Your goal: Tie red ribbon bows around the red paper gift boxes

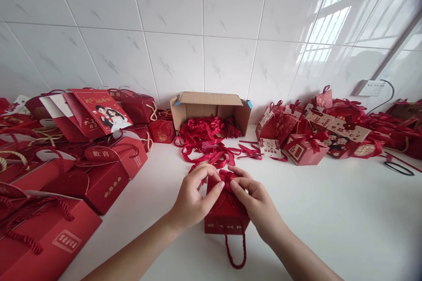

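A small red gift box (227, 219) stands on the white table in front of me, its dark red rope handle (244, 250) hanging down toward me. On its top sits a red ribbon bow (227, 179). My left hand (199, 193) pinches the bow's left side between thumb and fingers. From the right, my right hand (252, 193) has its thumb and fingers closed on the bow's other side. The fingers partly cover the bow and the box top.
A cardboard box (211, 98) lies on its side at the wall, red ribbons (204, 129) spilling out. Red gift boxes (108, 180) crowd the left; more decorated boxes (306, 149) stand at the right. A black ring (398, 167) and power strip (368, 88) are far right.
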`<state>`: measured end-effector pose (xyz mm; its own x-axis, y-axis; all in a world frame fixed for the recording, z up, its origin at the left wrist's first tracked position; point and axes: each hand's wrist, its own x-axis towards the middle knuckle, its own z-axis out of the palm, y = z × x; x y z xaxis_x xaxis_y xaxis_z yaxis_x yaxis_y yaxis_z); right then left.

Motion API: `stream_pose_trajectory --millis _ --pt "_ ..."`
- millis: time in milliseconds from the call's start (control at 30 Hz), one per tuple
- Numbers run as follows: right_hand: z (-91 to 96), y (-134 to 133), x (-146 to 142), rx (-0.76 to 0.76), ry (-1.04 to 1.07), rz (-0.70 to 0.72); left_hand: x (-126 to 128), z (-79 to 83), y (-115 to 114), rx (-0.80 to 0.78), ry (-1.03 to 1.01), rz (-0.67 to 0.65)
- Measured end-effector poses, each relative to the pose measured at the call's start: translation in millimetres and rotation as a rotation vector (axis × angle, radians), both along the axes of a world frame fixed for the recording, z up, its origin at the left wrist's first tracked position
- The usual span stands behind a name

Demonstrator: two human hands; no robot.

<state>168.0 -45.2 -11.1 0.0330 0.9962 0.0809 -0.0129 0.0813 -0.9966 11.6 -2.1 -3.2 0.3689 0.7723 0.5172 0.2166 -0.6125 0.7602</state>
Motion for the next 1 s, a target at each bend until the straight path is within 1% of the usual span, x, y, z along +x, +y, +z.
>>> stream_pose_trajectory --millis 67,200,267,333,400,500,600,700,733,800,867,933,1000 --pt "-0.2 0.2 -0.7 -0.002 0.001 0.001 -3.7 -0.1 -3.2 0.017 0.076 -0.013" --pt "1.8 -2.0 2.3 -0.010 0.012 0.031 -4.7 -0.6 -4.1 -0.028 0.062 0.018" --pt "3.8 -3.8 8.2 -0.030 0.003 0.061 -5.2 1.4 -2.4 -0.061 0.078 0.001" --pt "5.5 -5.1 16.6 -0.033 -0.049 0.080 -7.6 5.4 -0.9 -0.082 0.119 -0.030" --pt "6.7 -5.5 25.2 0.024 -0.175 0.073 -11.3 10.6 -0.6 -0.103 0.167 -0.073" --pt "8.3 -5.4 33.5 0.169 -0.451 0.054 -15.4 18.5 -2.2 -0.123 0.232 -0.135" --pt "13.6 -9.0 36.3 0.261 -0.650 0.031 -16.1 25.8 -4.8 -0.102 0.289 -0.165" --pt "26.3 -21.0 38.4 0.268 -0.794 0.000 -15.6 32.6 -6.3 -0.087 0.328 -0.161" --pt "32.2 -26.3 39.5 0.244 -0.841 0.022 -15.7 34.8 -6.4 -0.088 0.341 -0.157" --pt "44.7 -35.3 41.7 0.157 -0.904 0.132 -16.4 39.0 -5.9 -0.096 0.375 -0.164" --pt "55.4 -36.9 42.7 0.074 -0.900 0.220 -17.1 43.2 -5.1 -0.107 0.415 -0.187" --pt "61.5 -27.9 41.5 0.053 -0.820 0.211 -17.4 47.8 -4.2 -0.116 0.458 -0.206" --pt "61.9 -10.3 38.5 0.076 -0.698 0.206 -16.7 53.1 -3.3 -0.120 0.503 -0.208"
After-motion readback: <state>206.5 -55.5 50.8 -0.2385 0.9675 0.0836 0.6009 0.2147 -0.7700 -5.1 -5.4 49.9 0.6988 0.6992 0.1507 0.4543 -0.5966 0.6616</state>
